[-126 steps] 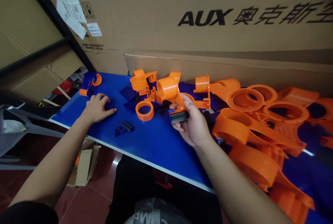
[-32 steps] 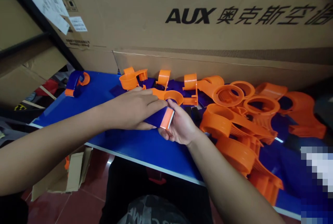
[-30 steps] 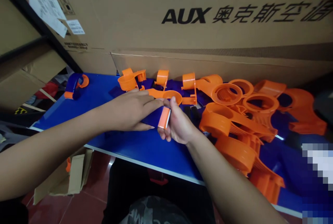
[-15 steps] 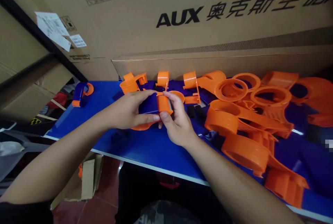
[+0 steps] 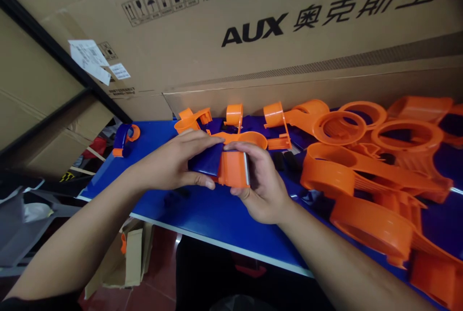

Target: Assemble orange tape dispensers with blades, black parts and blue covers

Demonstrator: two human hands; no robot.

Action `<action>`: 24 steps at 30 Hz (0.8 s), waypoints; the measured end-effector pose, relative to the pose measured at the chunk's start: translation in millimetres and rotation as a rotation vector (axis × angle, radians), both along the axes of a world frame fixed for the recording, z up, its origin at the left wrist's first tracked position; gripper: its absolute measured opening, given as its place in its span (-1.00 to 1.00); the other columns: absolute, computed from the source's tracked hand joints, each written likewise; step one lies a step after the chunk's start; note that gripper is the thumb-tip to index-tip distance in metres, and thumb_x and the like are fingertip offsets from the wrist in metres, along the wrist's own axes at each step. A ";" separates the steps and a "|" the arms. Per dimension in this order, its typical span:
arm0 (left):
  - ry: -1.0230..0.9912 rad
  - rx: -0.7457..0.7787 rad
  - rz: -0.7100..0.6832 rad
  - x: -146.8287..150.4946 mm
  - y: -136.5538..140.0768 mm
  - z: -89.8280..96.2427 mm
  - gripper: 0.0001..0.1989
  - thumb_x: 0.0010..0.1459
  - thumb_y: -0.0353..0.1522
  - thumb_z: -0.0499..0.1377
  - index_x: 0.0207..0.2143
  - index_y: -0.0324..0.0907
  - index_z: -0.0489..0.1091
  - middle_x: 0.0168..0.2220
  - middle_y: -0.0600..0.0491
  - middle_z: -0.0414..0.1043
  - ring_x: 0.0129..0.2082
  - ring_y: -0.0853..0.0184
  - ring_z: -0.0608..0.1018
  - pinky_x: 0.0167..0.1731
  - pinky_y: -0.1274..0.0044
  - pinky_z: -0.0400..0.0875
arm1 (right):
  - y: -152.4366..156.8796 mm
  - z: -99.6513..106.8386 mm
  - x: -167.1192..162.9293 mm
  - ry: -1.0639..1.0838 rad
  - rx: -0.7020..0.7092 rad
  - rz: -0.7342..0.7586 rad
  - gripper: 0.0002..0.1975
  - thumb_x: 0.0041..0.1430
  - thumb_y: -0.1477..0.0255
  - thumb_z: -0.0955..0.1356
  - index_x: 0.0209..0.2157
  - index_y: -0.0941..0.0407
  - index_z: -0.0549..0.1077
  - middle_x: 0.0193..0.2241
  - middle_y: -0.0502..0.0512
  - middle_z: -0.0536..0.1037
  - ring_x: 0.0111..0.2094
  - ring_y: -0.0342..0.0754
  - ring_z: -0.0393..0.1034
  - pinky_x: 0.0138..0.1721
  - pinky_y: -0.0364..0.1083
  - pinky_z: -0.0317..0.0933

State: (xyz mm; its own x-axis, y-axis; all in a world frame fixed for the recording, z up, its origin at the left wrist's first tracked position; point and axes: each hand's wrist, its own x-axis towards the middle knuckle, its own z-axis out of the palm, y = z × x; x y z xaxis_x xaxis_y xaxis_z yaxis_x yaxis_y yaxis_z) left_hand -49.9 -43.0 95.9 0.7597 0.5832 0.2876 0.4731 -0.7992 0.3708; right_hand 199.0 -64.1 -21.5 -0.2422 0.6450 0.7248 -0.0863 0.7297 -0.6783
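Between my hands is a tape dispenser in two colours: a dark blue cover (image 5: 206, 160) on the left and an orange end (image 5: 233, 170) on the right, with a thin pale strip along its right edge. My left hand (image 5: 177, 159) grips the blue cover, thumb below and fingers on top. My right hand (image 5: 264, 185) is closed around the orange end, fingers over its upper edge and thumb underneath. Just behind lies an orange tape dispenser frame (image 5: 255, 140), partly hidden by my hands.
Several orange tape dispenser frames (image 5: 376, 226) are heaped on the right of the blue table (image 5: 213, 219). A blue-and-orange dispenser (image 5: 123, 140) stands at the far left. A large cardboard box (image 5: 188, 60) rises behind. An open carton (image 5: 133, 258) sits on the floor.
The held dispenser has tilted so its orange end shows a flatter face and the pale strip more plainly. Both hands have come slightly nearer and lower. The whole view has shifted a little.
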 end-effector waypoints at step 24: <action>0.006 0.095 0.079 9.2 -16.5 -15.2 -0.12 0.20 0.05 0.43 0.44 -0.12 0.30 0.27 -0.29 0.52 0.25 -0.05 0.59 0.27 0.04 0.50 | -0.2 -7.3 -8.7 0.042 -0.125 -0.109 -0.24 0.25 -0.06 0.50 0.34 -0.07 0.28 0.25 0.32 0.48 0.23 0.35 0.47 0.29 0.38 0.36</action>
